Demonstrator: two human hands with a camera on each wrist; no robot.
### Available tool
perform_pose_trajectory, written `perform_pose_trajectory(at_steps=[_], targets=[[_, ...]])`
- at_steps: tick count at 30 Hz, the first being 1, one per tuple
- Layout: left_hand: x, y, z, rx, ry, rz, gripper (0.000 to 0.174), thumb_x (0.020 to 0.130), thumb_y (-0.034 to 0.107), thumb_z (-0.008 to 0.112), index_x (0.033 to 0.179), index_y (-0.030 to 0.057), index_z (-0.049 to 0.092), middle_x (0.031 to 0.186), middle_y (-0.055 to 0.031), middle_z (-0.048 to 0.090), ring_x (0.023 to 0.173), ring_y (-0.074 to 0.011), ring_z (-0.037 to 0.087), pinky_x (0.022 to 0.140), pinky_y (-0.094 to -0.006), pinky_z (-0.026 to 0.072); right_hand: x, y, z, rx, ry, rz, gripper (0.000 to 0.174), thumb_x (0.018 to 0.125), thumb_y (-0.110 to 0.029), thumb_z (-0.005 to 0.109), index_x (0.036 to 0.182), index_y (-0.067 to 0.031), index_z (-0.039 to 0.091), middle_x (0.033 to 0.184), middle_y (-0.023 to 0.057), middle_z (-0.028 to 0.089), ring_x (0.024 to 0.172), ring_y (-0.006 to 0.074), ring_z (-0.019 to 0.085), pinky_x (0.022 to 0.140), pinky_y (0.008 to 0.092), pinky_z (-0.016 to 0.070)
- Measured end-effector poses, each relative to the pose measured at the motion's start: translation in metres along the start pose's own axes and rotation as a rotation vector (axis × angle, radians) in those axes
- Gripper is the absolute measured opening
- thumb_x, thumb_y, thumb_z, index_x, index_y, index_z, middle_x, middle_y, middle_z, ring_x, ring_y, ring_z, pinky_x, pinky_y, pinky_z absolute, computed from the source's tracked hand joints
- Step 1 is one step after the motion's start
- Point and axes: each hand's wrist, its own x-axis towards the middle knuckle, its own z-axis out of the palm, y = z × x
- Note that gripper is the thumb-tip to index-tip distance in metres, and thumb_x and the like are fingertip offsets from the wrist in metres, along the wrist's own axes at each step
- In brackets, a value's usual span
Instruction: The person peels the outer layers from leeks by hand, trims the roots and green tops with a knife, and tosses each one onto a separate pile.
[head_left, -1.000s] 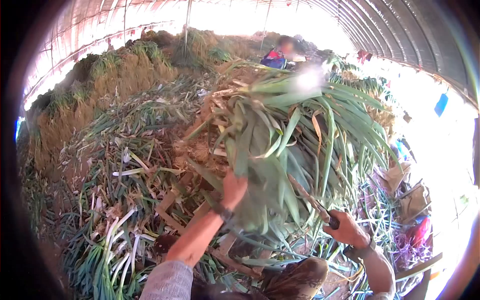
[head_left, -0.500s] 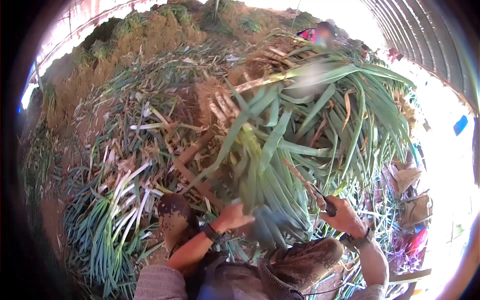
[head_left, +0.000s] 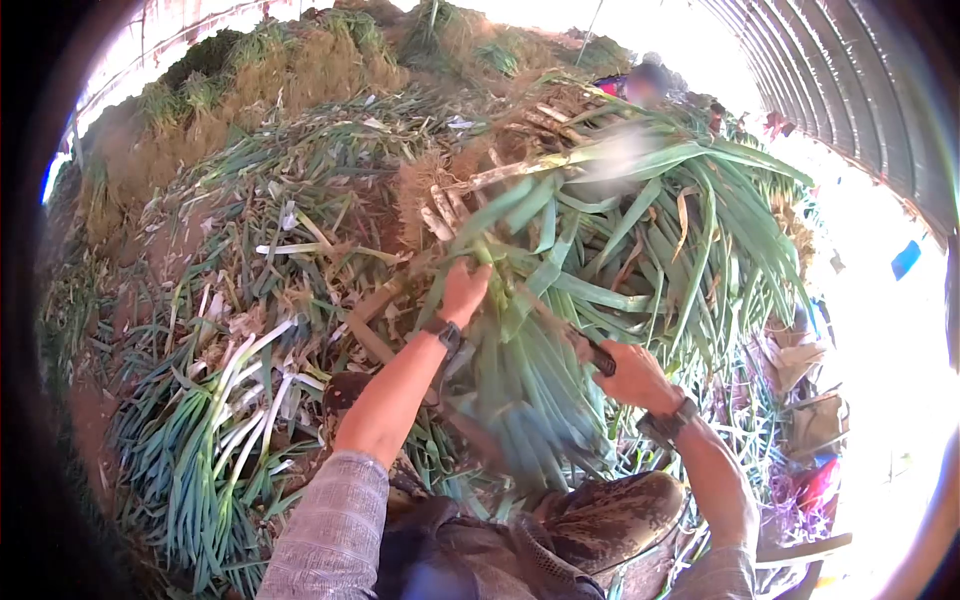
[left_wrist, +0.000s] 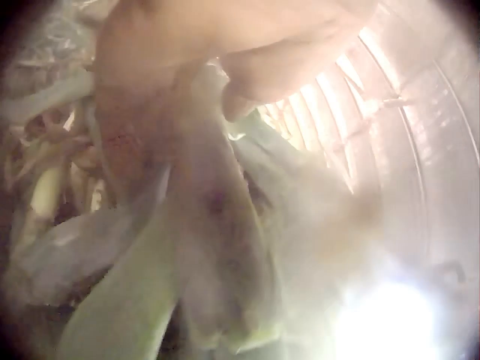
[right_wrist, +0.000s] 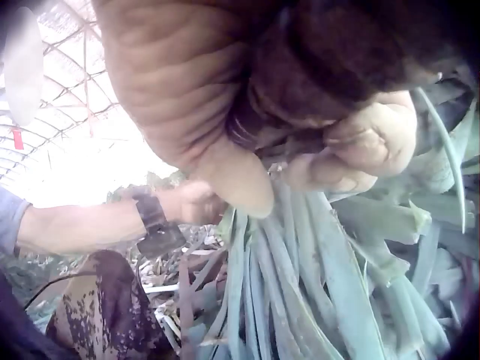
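My left hand [head_left: 466,290] grips a leek [head_left: 483,250] near the top of its green leaves, beside the heap. In the left wrist view, thumb and fingers [left_wrist: 247,97] close round its stalk; the picture is blurred. Lower right, my right hand [head_left: 640,378] holds a knife by its dark handle [head_left: 602,360], its dirty brown blade [head_left: 555,318] slanting up-left across the leaves. The right wrist view shows the fingers [right_wrist: 367,142] curled round the handle above long leek leaves [right_wrist: 292,277]. Leaves from the held leek fan down toward my knees.
A large heap of leeks [head_left: 690,200] lies ahead on the right. Trimmed leeks with white stems [head_left: 245,420] are piled at left. Loose leaves [head_left: 290,170] litter the ground. A person [head_left: 645,85] is behind the heap. A wooden bar [head_left: 375,310] lies in front of me.
My left hand drew down off the leaves, then reached back up and took hold of a leek. My right hand brought the knife left and up toward it.
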Motion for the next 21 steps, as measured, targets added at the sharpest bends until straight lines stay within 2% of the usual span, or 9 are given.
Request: perform_pose_trajectory(at_steps=[1, 6, 8, 10, 12, 14, 17, 20, 21], targets=[[0.012, -0.002, 0.0, -0.138, -0.106, -0.136, 0.042, 0.08, 0.029, 0.068, 0.103, -0.0065, 0.063, 0.096, -0.0246, 0.069, 0.093, -0.0381, 0.066, 0.079, -0.0421, 0.0499, 0.005, 0.002, 0.001, -0.008, 0.051, -0.039, 0.033, 0.074, -0.024, 0.069, 0.098, -0.0024, 0.062, 0.077, 0.0207, 0.064, 0.076, 0.0407, 0.063, 0.07, 0.0478, 0.049], [0.035, -0.026, 0.01, 0.008, -0.163, -0.169, 0.041, 0.078, 0.027, 0.072, 0.102, -0.0051, 0.065, 0.094, -0.0239, 0.069, 0.09, -0.0366, 0.067, 0.077, -0.0417, 0.0501, 0.003, 0.002, 0.002, 0.009, 0.051, -0.08, 0.032, 0.074, -0.024, 0.069, 0.097, -0.0025, 0.062, 0.075, 0.0207, 0.064, 0.075, 0.041, 0.063, 0.069, 0.0483, 0.0491], [0.039, -0.052, 0.017, -0.126, -0.233, -0.166, 0.038, 0.078, 0.025, 0.072, 0.1, -0.0052, 0.066, 0.093, -0.0219, 0.07, 0.088, -0.0305, 0.068, 0.075, -0.0391, 0.0504, -0.004, -0.002, 0.004, -0.012, 0.006, -0.011, 0.031, 0.074, -0.024, 0.07, 0.097, -0.0034, 0.063, 0.075, 0.0207, 0.064, 0.075, 0.0411, 0.063, 0.068, 0.0484, 0.0491], [0.014, -0.009, -0.006, -0.127, -0.324, -0.213, 0.035, 0.079, 0.023, 0.071, 0.1, -0.0051, 0.067, 0.094, -0.0194, 0.07, 0.086, -0.0266, 0.067, 0.074, -0.0378, 0.0503, -0.008, 0.001, 0.01, -0.01, 0.01, -0.029, 0.031, 0.075, -0.024, 0.069, 0.098, -0.0047, 0.063, 0.076, 0.0207, 0.065, 0.075, 0.0411, 0.064, 0.068, 0.0487, 0.0491], [-0.026, 0.026, -0.025, -0.229, -0.432, -0.319, 0.028, 0.083, 0.017, 0.07, 0.102, -0.0027, 0.069, 0.097, -0.0109, 0.07, 0.082, -0.0167, 0.064, 0.071, -0.0344, 0.0502, -0.013, -0.002, 0.011, 0.008, -0.055, 0.03, 0.033, 0.077, -0.024, 0.065, 0.104, -0.0051, 0.063, 0.085, 0.0225, 0.067, 0.086, 0.0437, 0.064, 0.077, 0.0516, 0.0503], [-0.051, 0.011, -0.036, -0.238, -0.567, -0.419, 0.033, 0.087, 0.017, 0.069, 0.114, -0.0008, 0.065, 0.098, -0.0063, 0.068, 0.087, -0.014, 0.062, 0.08, -0.0302, 0.049, -0.022, -0.004, 0.021, 0.021, -0.11, 0.03, 0.032, 0.077, -0.025, 0.065, 0.102, -0.0057, 0.062, 0.086, 0.0226, 0.067, 0.086, 0.0434, 0.064, 0.077, 0.0513, 0.0506], [-0.073, 0.0, -0.046, -0.341, -0.633, -0.588, 0.034, 0.086, 0.017, 0.07, 0.114, -0.0012, 0.065, 0.101, -0.0058, 0.067, 0.088, -0.0141, 0.062, 0.081, -0.0299, 0.049, -0.029, -0.002, 0.036, -0.091, -0.161, 0.025, 0.032, 0.078, -0.026, 0.063, 0.104, -0.0089, 0.062, 0.088, 0.0211, 0.068, 0.086, 0.0415, 0.065, 0.077, 0.0503, 0.0516], [-0.1, 0.009, -0.052, -0.238, -0.666, -0.512, 0.034, 0.087, 0.017, 0.07, 0.115, -0.0013, 0.064, 0.101, -0.0052, 0.067, 0.088, -0.0136, 0.061, 0.081, -0.0303, 0.0493, -0.035, -0.005, 0.042, 0.001, -0.144, 0.03, 0.03, 0.078, -0.027, 0.062, 0.103, -0.0091, 0.061, 0.088, 0.0204, 0.068, 0.087, 0.0411, 0.065, 0.077, 0.051, 0.0514], [-0.108, -0.011, -0.047, -0.222, -0.634, -0.368, 0.029, 0.085, 0.016, 0.072, 0.107, -0.0006, 0.066, 0.091, -0.0055, 0.067, 0.079, -0.0124, 0.063, 0.067, -0.0289, 0.0508, -0.034, -0.003, 0.047, -0.032, -0.13, 0.018, 0.029, 0.08, -0.026, 0.06, 0.103, -0.0086, 0.061, 0.088, 0.0208, 0.068, 0.087, 0.0416, 0.065, 0.076, 0.0514, 0.051]])
